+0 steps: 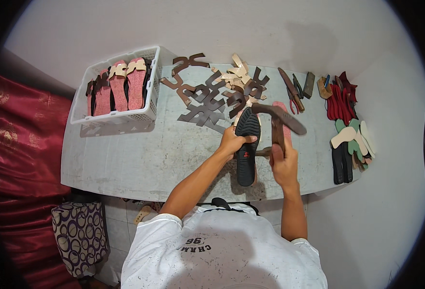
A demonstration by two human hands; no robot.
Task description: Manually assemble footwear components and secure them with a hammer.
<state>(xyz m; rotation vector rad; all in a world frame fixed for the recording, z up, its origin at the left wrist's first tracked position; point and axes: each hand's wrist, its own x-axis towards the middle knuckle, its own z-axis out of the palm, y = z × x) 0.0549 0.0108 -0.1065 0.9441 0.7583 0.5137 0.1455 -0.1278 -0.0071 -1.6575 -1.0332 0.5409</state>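
My left hand (235, 143) grips a sandal by its middle, its black ridged sole (246, 166) turned up toward me. A cream strap edge shows beside the toe part. In my right hand (284, 164) is a hammer (285, 119), held by its brown handle; its dark, broad head is level with the sole's toe end. Behind the hammer shows part of a pink insole (286, 134). Between the sandal and my right hand a brown bar-like piece (264, 152) is partly hidden, and I cannot make out what it is.
Dark and cream cut-out straps (204, 108) lie at the table's back. A white basket (121, 118) of pink-topped sandals stands left. Back right are a knife (289, 83), pliers (297, 91) and a dark block (309, 85). Red straps (338, 103) and stacked sole pieces (342, 161) lie at right.
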